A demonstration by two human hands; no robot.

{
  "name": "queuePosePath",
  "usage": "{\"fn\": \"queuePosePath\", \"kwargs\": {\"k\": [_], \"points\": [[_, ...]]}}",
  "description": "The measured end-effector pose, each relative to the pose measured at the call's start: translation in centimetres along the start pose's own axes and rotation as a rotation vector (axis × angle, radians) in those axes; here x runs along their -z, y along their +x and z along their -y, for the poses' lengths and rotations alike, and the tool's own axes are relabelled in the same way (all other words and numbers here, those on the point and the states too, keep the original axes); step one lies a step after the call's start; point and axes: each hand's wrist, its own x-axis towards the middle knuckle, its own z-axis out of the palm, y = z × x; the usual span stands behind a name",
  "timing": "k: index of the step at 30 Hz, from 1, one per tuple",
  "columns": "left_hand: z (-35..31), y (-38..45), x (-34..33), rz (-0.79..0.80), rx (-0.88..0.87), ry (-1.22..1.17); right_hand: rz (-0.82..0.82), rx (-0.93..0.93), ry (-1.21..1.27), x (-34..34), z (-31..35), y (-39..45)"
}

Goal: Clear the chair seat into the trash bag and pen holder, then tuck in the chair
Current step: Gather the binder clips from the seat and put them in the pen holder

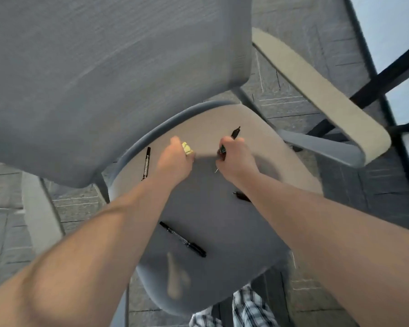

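Observation:
I look down on a grey office chair seat [206, 215]. My left hand [174, 159] is closed on a small yellow crumpled scrap [187, 148] near the seat's back. My right hand [235, 159] grips black pens [234, 133], one tip sticking out above the fist. Still on the seat lie a black marker [147, 162] at the back left, a black marker [182, 239] toward the front, and a dark pen [241, 197] partly hidden under my right forearm. No trash bag or pen holder is in view.
The grey mesh backrest [104, 79] fills the upper left. A beige armrest [321, 95] runs along the right. Black desk legs [383, 76] stand at the far right on grey carpet tiles [376, 190]. Plaid trousers [248, 308] show below the seat's front edge.

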Motion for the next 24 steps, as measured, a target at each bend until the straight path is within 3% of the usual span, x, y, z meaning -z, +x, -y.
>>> {"fn": "queuePosePath", "kwargs": {"k": [4,8,14,24], "points": [[-4.1,-2.8,1.6,0.079,-0.133,0.086,-0.096,-0.084,0.001,3.5,-0.7,-3.0],[-7.9,-6.5,2.8,0.137,-0.372,0.169,-0.119,-0.148,0.031,7.7,-1.6,-7.3],[-14.9,-12.5,3.8,0.172,-0.687,0.271,-0.319,-0.221,0.043,14.3,-2.7,-15.7],[-28.6,-26.4,-3.4,0.279,-1.096,0.341,-0.624,-0.473,0.096,24.1,-11.0,-30.9]]}}
